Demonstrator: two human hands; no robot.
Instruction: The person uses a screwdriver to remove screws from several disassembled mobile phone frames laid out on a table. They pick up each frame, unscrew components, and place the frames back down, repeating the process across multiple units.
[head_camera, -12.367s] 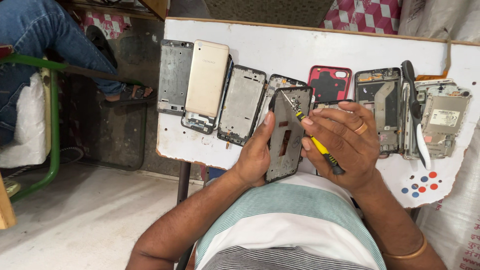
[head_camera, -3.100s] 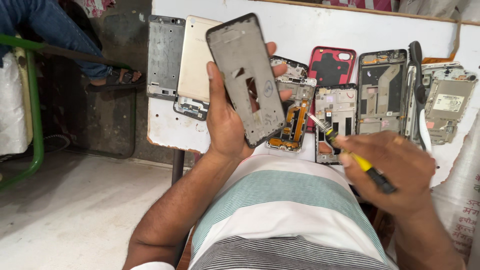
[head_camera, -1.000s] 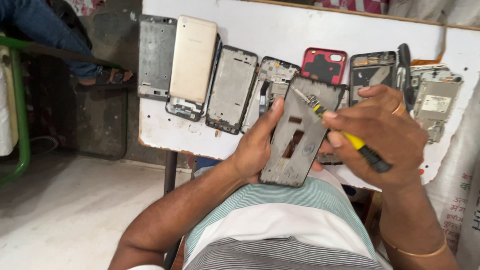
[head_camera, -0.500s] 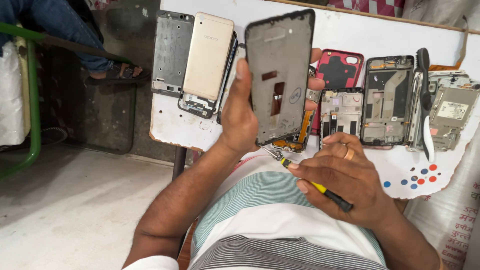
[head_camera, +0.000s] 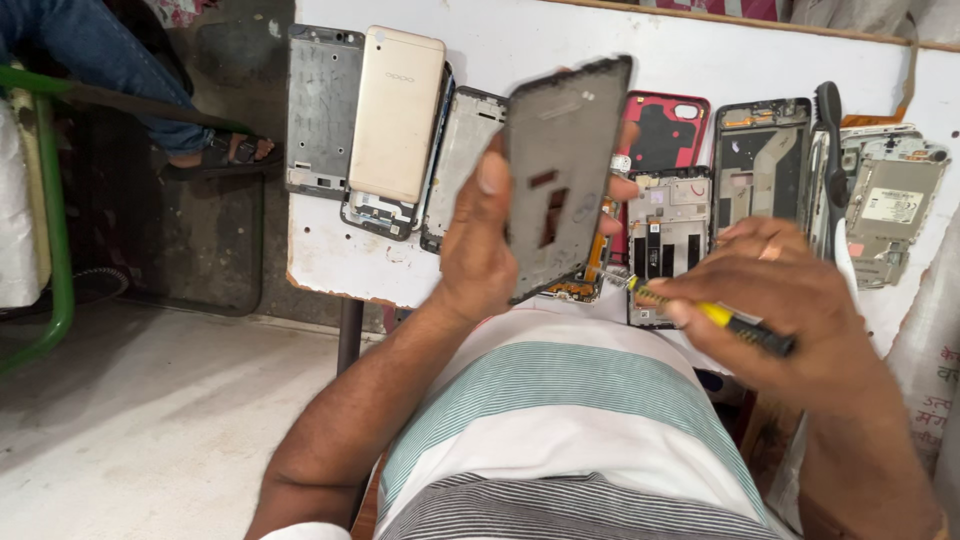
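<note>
My left hand (head_camera: 482, 245) grips a dark grey phone frame (head_camera: 562, 172) and holds it tilted above the near edge of the white table (head_camera: 330, 265). My right hand (head_camera: 790, 320) is closed on a small screwdriver (head_camera: 715, 318) with a yellow and black handle. Its tip points left, just below the raised frame and over an opened phone body (head_camera: 668, 235) lying on the table.
Several phone parts lie in a row on the table: a silver frame (head_camera: 322, 110), a gold back cover (head_camera: 396, 115), a red case (head_camera: 662, 130), a black frame (head_camera: 762, 165), a silver chassis (head_camera: 890, 205). Another person's leg (head_camera: 120, 75) and a green chair frame (head_camera: 55, 200) are at left.
My left hand has tilted the dark frame and brought it slightly lower. My right hand with the screwdriver has moved to the right and up, nearer the table's edge.
</note>
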